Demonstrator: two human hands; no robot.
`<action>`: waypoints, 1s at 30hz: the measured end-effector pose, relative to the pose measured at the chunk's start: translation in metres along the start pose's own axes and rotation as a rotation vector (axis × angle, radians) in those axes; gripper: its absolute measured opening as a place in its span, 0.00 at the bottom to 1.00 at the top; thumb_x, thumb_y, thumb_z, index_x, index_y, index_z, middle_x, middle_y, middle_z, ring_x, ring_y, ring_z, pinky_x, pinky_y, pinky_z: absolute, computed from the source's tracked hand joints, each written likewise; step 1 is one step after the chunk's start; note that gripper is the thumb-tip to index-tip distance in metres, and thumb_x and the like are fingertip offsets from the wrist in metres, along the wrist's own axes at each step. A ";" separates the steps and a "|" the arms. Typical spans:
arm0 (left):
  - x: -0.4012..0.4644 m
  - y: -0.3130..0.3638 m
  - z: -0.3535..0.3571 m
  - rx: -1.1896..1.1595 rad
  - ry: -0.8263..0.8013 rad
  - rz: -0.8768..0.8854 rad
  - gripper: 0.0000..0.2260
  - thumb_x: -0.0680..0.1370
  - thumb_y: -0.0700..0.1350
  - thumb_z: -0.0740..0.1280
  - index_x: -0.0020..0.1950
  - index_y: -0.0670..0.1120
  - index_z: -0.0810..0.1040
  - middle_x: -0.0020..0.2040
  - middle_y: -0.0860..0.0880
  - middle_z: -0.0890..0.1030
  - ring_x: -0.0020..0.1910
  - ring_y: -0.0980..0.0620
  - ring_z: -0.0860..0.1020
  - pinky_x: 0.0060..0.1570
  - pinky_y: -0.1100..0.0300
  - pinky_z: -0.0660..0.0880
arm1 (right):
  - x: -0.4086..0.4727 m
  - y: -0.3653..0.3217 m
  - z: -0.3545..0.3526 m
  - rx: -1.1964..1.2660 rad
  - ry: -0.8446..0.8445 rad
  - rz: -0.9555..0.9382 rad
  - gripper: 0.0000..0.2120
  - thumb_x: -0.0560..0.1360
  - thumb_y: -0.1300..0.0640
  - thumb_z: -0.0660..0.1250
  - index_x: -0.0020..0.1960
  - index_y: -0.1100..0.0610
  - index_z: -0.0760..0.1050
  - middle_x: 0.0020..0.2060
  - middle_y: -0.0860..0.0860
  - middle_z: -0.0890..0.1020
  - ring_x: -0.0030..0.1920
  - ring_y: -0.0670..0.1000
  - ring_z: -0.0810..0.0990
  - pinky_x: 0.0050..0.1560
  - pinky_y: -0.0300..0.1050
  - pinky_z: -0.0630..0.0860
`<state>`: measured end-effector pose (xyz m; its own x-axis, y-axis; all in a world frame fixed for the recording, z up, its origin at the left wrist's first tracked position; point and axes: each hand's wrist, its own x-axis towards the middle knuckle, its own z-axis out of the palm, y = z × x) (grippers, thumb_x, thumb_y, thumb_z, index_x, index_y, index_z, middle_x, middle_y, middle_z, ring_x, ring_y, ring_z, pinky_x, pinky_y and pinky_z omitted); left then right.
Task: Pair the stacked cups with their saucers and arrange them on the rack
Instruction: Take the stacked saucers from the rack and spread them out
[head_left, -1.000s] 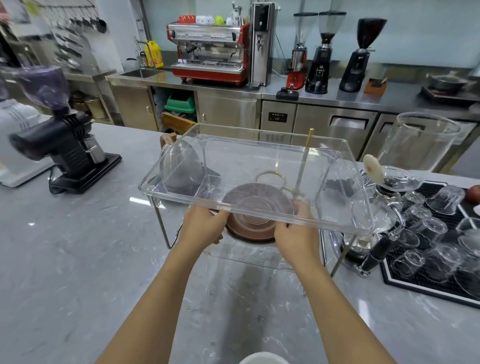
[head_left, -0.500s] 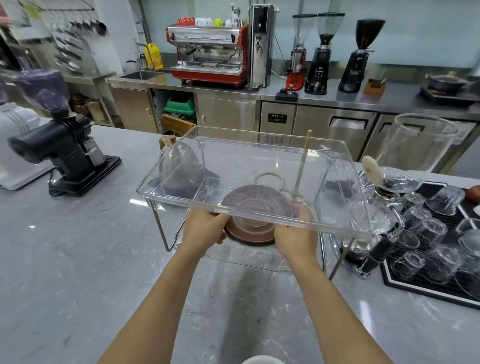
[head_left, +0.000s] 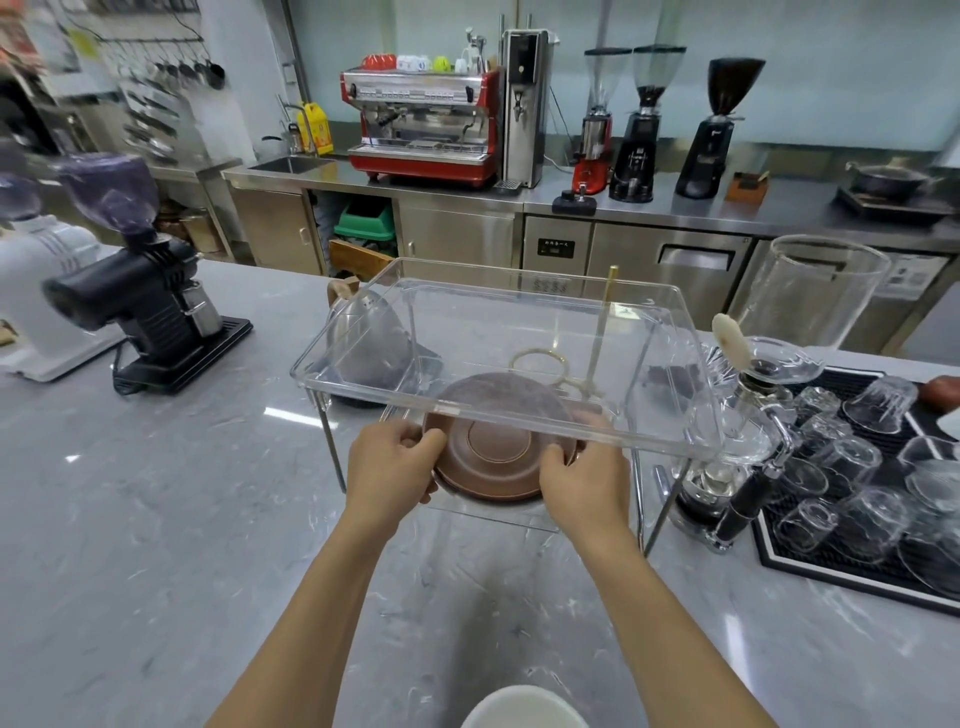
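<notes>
Countertop (head_left: 156, 545) of grey marble fills the near field and carries, from largest to smallest, a clear acrylic rack (head_left: 498, 426) on thin metal legs at centre, a black grinder (head_left: 150, 312) to the far left, a mat of upturned glasses (head_left: 852, 478) to the right, and a white rim (head_left: 522, 707), possibly a cup, at the near edge; whether it is one of the stacked cups cannot be told. Saucers (head_left: 493, 452), brown and apparently stacked, sit on the lower shelf of the rack beneath its transparent upper tray, near the front edge. Both forearms reach forward and converge on them. Left hand (head_left: 387, 473) grips the left rim of the saucers, fingers curled together over the edge with the thumb toward the near side; right hand (head_left: 584, 480) mirrors it on the right rim, fingers likewise curled and clamped on the edge. The step in hand appears to be sliding the saucers on the lower shelf, whether in or out cannot be judged. Done well, the stack is kept level and low so that it passes under the front lip of the upper tray, with equal pressure from both sides so that no saucer slips off the pile; the knuckles sit close to the tray edge and should stay beneath it.
</notes>
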<state>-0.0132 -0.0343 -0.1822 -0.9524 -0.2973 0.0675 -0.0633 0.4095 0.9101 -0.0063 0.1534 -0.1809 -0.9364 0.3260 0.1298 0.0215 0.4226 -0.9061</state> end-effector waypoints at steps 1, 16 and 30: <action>-0.003 0.000 -0.001 -0.003 0.006 -0.008 0.11 0.70 0.42 0.68 0.28 0.40 0.77 0.19 0.49 0.75 0.19 0.54 0.76 0.21 0.63 0.72 | -0.002 0.000 -0.001 -0.021 -0.004 0.004 0.08 0.74 0.64 0.65 0.47 0.51 0.73 0.33 0.44 0.76 0.30 0.45 0.73 0.29 0.36 0.67; -0.068 0.010 -0.046 -0.250 -0.029 -0.170 0.09 0.74 0.40 0.72 0.36 0.40 0.78 0.19 0.48 0.74 0.18 0.51 0.73 0.19 0.63 0.68 | -0.070 -0.019 -0.034 0.094 -0.100 0.042 0.16 0.74 0.60 0.66 0.61 0.52 0.74 0.41 0.43 0.80 0.39 0.53 0.83 0.42 0.59 0.82; -0.132 0.028 -0.056 -0.319 -0.138 -0.251 0.10 0.74 0.34 0.69 0.33 0.40 0.74 0.21 0.46 0.74 0.19 0.49 0.74 0.18 0.63 0.68 | -0.118 -0.020 -0.086 0.326 -0.137 0.090 0.17 0.73 0.66 0.68 0.47 0.43 0.74 0.42 0.52 0.80 0.21 0.46 0.76 0.21 0.38 0.72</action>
<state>0.1276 -0.0318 -0.1425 -0.9515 -0.2266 -0.2081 -0.2237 0.0451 0.9736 0.1342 0.1793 -0.1430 -0.9746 0.2240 0.0086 0.0139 0.0984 -0.9950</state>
